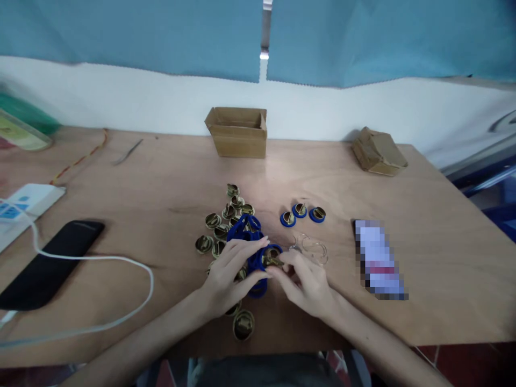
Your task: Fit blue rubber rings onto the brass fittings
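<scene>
I saw a light-brown wooden bench (pixel 451 252) set against a white wall (pixel 226 88). A teal covering (pixel 141 37) spread across the wall's upper part, its lower edge wavy, with a narrow metal strip (pixel 266 27) upright mid-way. Soft light paled the wood; reddish floor tiles (pixel 479 363) showed below.

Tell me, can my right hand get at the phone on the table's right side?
Probably yes: nothing seems to lie between your right hand and the phone, though that hand is occupied with a blue-rimmed metal piece.
</scene>
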The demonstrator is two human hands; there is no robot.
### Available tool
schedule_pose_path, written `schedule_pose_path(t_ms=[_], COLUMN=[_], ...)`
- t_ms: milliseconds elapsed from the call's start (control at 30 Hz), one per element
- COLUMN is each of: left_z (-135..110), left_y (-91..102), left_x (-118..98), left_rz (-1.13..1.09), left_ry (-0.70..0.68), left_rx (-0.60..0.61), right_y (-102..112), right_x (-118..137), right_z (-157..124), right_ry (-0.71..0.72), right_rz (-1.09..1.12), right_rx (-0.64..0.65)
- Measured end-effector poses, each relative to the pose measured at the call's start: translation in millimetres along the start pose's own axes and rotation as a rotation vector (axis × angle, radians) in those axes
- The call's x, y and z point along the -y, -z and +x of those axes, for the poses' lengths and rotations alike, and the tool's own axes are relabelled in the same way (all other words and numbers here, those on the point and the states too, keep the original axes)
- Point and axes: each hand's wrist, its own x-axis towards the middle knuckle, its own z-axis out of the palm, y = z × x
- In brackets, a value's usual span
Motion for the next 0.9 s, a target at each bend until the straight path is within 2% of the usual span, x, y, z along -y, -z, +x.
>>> schedule_pose_path(t_ms=[167, 300, 367, 467, 567, 800, 900], left_z=[-0.6, -1.1, -1.0, -0.4, 0.0, -0.4, 0.6], left_y=[-1.1, -1.0, -1.0, -1.9, -3.1, -2.2, -1.7], left_x=[2.5, 5.0, 6.0, 7.2, 8.3, 10.0, 10.0], left_rz=[0.036, 0.045, 0.081, 0.153, 0.192, 0.238, 0.3], left_ry=[0.072, 0.092, 0.075, 0.038, 0.003, -0.029, -0.037], left_rx=[0.059, 0.133, 0.175, 0.241, 0.298, 0.28, 0.291], right_y=[8.8, 34.1, 50.0, 70.3, 81.5, 80.7, 77.3], right_x=[-4.3, -21.5, -35.8, -57.5, -69.9, -71.5, -72.8], right_z=[9.5, 21.8, 25.3, 26.2, 24.9, 23.8, 22.6], right_ry=[-0.128, -0.431, -0.524, -0.645, -0.741, -0.893, -0.942], right_rz=[0.015, -0.183, -0.322, -0.496, -0.628, -0.787, -0.832], right_rx=[0.013, -0.056, -0.105, -0.017, 0.084, 0.228, 0.236])
